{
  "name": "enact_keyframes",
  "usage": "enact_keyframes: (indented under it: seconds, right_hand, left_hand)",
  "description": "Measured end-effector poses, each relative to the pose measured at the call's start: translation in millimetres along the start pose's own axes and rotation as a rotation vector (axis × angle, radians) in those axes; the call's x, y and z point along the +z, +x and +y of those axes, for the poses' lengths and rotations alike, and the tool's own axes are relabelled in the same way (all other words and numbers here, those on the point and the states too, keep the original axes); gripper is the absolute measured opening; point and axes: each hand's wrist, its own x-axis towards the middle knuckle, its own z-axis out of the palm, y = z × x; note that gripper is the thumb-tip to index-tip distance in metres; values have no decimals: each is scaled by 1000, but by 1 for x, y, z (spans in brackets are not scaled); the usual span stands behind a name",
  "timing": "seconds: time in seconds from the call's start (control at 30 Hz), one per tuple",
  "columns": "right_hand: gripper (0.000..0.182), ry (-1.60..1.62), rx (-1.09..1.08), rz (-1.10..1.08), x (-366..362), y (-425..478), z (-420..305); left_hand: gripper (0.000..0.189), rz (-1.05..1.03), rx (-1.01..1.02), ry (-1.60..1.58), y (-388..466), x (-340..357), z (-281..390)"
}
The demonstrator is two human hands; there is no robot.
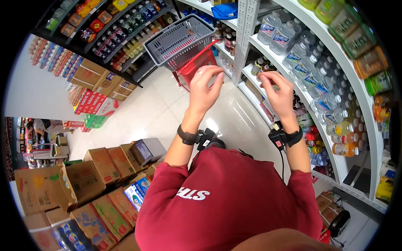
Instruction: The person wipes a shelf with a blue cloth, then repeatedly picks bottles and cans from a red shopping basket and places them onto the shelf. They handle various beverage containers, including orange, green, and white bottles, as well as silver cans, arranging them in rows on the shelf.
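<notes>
Both of my hands are raised in front of my chest, apart from each other. My left hand point(205, 84) has its fingers curled, with a gap between thumb and fingertips and nothing held; a ring is on one finger. My right hand point(277, 89) is likewise loosely bent and holds nothing, near the shelf of plastic water bottles point(296, 59). Each wrist wears a black strap with a small device. Beyond my left hand stands a grey plastic shopping basket point(180, 40) on a red cart frame point(199, 62). The basket's slotted walls are visible.
White metal shelving point(314, 103) curves along the right, holding bottles and jars. Black shelves point(116, 44) with drinks stand at the upper left. Cardboard boxes point(103, 163) are piled at the lower left. Glossy floor tiles point(163, 94) lie between. A person point(47, 125) is at the far left.
</notes>
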Motion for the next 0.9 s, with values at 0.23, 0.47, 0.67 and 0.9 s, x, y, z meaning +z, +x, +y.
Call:
enact_keyframes:
  seconds: [0.23, 0.47, 0.67, 0.9]
  right_hand:
    - [10, -20, -84, -89, 103, 65, -5]
    - [12, 8, 33, -119, 152, 105, 21]
    - [14, 72, 48, -66, 177, 160, 53]
    - [14, 225, 107, 13, 220, 237, 105]
  left_hand:
    - [9, 76, -89, -1, 26, -77, -72]
    - [8, 63, -116, 25, 60, -93, -118]
    - [7, -7, -47, -4, 112, -82, -164]
    - [7, -83, 24, 100, 193, -83, -211]
